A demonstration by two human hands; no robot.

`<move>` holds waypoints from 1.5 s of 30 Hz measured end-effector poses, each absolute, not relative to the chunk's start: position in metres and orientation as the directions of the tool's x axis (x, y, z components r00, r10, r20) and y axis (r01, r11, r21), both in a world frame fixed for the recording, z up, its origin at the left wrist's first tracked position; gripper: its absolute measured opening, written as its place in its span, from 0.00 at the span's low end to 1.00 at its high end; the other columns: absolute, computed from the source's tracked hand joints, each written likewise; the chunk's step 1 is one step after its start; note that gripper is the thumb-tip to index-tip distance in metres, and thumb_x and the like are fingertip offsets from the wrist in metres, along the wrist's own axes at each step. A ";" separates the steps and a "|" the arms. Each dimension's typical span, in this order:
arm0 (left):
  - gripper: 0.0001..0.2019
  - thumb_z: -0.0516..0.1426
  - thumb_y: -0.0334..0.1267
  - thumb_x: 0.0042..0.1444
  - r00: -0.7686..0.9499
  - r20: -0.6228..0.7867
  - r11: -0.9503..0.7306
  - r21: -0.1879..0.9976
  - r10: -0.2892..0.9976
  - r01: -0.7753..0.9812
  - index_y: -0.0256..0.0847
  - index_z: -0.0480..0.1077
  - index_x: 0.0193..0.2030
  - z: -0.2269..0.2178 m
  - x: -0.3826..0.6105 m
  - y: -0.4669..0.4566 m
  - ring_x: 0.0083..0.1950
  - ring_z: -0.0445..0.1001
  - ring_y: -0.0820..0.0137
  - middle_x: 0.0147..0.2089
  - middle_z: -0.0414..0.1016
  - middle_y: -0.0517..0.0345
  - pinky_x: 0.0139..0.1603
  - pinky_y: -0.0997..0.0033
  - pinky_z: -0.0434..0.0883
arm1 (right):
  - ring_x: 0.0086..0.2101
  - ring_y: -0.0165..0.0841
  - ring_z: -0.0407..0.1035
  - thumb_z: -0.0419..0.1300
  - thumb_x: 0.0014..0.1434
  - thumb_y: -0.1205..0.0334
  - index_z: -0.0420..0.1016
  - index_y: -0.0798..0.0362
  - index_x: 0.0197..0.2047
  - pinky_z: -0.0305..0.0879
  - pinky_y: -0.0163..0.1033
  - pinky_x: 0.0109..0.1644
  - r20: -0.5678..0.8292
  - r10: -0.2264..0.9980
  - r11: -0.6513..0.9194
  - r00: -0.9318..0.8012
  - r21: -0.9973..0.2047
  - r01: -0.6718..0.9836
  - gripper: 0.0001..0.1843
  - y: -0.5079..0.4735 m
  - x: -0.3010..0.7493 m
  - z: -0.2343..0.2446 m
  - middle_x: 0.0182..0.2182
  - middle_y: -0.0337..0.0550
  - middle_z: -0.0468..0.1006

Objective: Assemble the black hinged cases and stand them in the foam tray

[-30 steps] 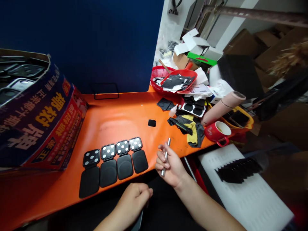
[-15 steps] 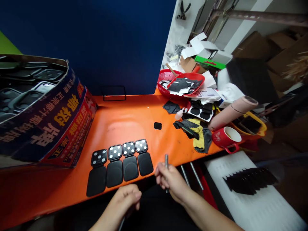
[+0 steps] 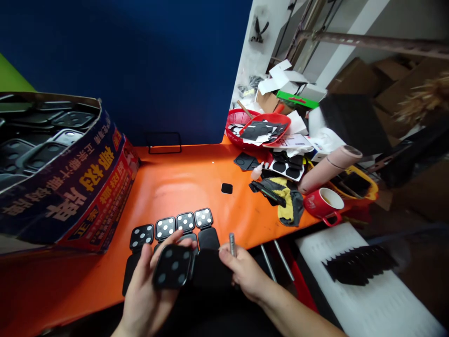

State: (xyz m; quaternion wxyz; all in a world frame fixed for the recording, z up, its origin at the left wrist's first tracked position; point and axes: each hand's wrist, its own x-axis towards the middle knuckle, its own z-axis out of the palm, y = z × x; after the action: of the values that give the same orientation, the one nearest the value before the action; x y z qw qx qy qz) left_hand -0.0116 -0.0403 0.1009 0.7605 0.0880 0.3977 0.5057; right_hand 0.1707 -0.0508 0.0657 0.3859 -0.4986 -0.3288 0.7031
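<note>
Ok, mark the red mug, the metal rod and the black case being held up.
red mug (image 3: 313,206): head view, on its red outer wall.
metal rod (image 3: 232,243): head view, on its bare upper end.
black case (image 3: 172,266): head view, on its dotted panel.

Viewed from my remote station: upside-down yellow and white Chinese characters cover the blue-and-red carton (image 3: 70,187); I can't read the red mug's (image 3: 315,207) white mark.

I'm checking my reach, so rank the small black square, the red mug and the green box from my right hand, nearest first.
From the right hand, holding a metal rod:
1. Small black square, on the table just ahead.
2. Red mug, at the table's right edge.
3. Green box, in the pile at the far back right.
</note>
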 end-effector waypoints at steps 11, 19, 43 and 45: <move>0.17 0.60 0.36 0.49 -0.068 -0.598 0.471 0.691 0.798 -0.549 0.45 0.69 0.48 0.095 0.008 -0.036 0.50 0.74 0.57 0.45 0.78 0.53 0.46 0.58 0.75 | 0.37 0.33 0.69 0.51 0.62 0.53 0.74 0.53 0.38 0.64 0.36 0.43 -0.098 0.989 -0.060 -0.112 -0.952 0.300 0.15 -0.040 0.173 0.069 0.34 0.43 0.74; 0.18 0.63 0.33 0.47 0.072 -0.684 0.618 0.603 0.726 -0.505 0.39 0.71 0.47 0.079 0.004 -0.049 0.48 0.76 0.60 0.48 0.77 0.50 0.45 0.68 0.75 | 0.45 0.38 0.69 0.50 0.57 0.67 0.68 0.43 0.55 0.62 0.41 0.46 -0.119 0.988 0.067 -0.098 -0.242 0.968 0.23 0.064 0.236 0.057 0.58 0.44 0.62; 0.26 0.56 0.30 0.46 0.249 -0.484 0.530 0.831 0.839 -0.169 0.41 0.64 0.56 0.068 0.015 -0.042 0.61 0.63 0.52 0.56 0.70 0.50 0.61 0.48 0.60 | 0.37 0.32 0.69 0.45 0.65 0.56 0.72 0.49 0.42 0.59 0.34 0.39 -0.106 0.922 0.179 -0.373 -0.737 0.652 0.15 -0.023 0.175 0.112 0.36 0.40 0.76; 0.29 0.54 0.30 0.47 0.216 -0.356 0.362 0.932 0.909 0.014 0.38 0.61 0.59 0.062 0.016 -0.045 0.65 0.56 0.54 0.61 0.65 0.49 0.65 0.50 0.52 | 0.35 0.33 0.69 0.45 0.65 0.56 0.72 0.50 0.40 0.59 0.35 0.37 -0.107 0.929 0.220 -0.355 -0.612 0.759 0.15 -0.022 0.170 0.114 0.34 0.41 0.76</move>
State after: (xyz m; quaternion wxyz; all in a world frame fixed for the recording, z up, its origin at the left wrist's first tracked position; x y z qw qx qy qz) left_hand 0.0161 -0.0451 0.0618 0.6410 0.4438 0.5198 0.3493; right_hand 0.1704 -0.0220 0.1140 0.1426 -0.5496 -0.7679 0.2967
